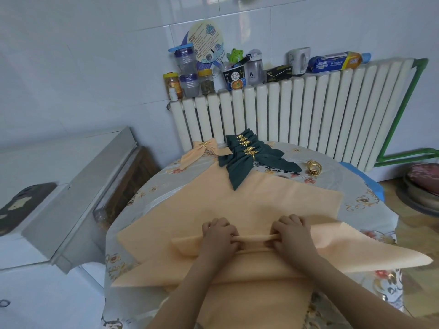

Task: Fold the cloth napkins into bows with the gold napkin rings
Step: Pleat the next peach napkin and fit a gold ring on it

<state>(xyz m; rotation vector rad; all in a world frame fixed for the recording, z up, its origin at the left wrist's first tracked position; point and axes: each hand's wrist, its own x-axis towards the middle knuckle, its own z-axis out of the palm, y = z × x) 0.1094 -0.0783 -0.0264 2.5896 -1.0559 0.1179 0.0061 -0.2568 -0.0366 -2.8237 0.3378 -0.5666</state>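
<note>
A large peach cloth napkin (249,205) lies spread over the round table, its near edge gathered into a narrow pleat. My left hand (219,236) and my right hand (292,233) each pinch that pleat, fingers curled around it, a short span of folded cloth stretched between them. At the far side of the table lies a finished peach bow (202,150) with a gold ring. Beside it sits a stack of dark green bows (247,155), each with a gold ring. A loose pile of gold napkin rings (314,167) rests at the far right.
The table wears a floral tablecloth (370,203). A white radiator (308,115) stands behind it, its top crowded with jars, a mug and a kitchen wipes pack. A grey cabinet (78,198) stands left. A bowl-like pot (422,186) sits at the right edge.
</note>
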